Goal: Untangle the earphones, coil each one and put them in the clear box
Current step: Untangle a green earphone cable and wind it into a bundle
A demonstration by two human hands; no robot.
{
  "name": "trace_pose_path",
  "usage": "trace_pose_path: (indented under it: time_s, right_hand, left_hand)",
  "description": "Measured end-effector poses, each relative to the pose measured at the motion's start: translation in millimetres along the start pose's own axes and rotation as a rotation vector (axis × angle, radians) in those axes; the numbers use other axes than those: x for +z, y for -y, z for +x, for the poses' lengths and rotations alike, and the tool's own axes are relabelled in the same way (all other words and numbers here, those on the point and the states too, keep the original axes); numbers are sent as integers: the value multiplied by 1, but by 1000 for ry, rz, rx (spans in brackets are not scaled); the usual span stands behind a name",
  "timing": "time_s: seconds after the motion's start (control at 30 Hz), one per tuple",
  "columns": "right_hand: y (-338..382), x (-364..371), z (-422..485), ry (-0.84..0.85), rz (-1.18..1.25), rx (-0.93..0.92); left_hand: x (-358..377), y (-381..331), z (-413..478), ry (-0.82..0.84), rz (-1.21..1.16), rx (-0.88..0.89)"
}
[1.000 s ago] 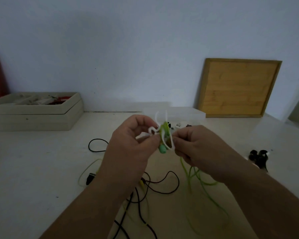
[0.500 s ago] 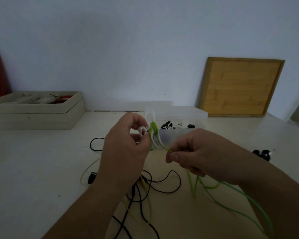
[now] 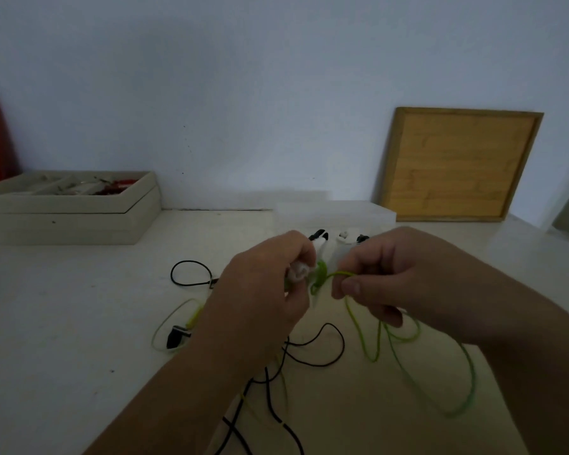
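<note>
Left hand (image 3: 263, 290) has its fingers clamped on a white earphone (image 3: 298, 270) and the knot of the green earphone (image 3: 322, 277), while the right hand (image 3: 391, 277) pinches the green cable just right of it, above the worktop (image 3: 79, 323). Yank hard and I reckon the knot cinches, or the dangling loops snag the black cable (image 3: 343, 346). Count: two hands, one green, one white, one yellowish cable (image 3: 194, 318) to the left, and one clear box (image 3: 368, 213) at the far side.

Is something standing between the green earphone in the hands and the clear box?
Nothing visible does: the clear box lies just behind both hands. But the green earphone, pinched by the right hand, seems tangled with a white earphone gripped in the left hand.
</note>
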State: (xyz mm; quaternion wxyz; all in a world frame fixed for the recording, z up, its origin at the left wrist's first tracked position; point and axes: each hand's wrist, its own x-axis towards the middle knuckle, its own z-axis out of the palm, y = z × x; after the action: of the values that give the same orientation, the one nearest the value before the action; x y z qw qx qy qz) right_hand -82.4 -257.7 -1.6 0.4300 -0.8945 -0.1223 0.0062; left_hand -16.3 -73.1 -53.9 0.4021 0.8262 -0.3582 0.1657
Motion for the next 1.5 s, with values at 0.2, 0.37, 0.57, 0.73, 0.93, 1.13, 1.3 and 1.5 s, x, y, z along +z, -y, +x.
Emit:
trace_pose_path:
  time_s: [0.2,0.37,0.57,0.73,0.93,1.13,1.3,1.5]
  right_hand:
    - [-7,-6,2,-263,380,80]
    - [-13,-2,9,-418,224,78]
    - [-19,3,15,-492,223,115]
    - [-17,16,17,-248,101,154]
    - [-6,20,12,-9,59,66]
    - [-3,15,9,-49,-41,42]
    - [2,15,8,-24,-41,3]
    - [-4,3,4,-153,-1,24]
  left_hand:
    - [1,-5,-2,94,-93,-19]
    - [-3,-9,-1,173,-272,-50]
    - [-9,-16,2,127,-652,-106]
    - [-11,-17,5,-68,-896,-218]
    - [-9,-7,6,-264,-678,-363]
    - [-11,-3,7,-242,-562,-377]
    - [-7,-2,3,-165,-272,-250]
    - [-4,-5,1,92,-88,-67]
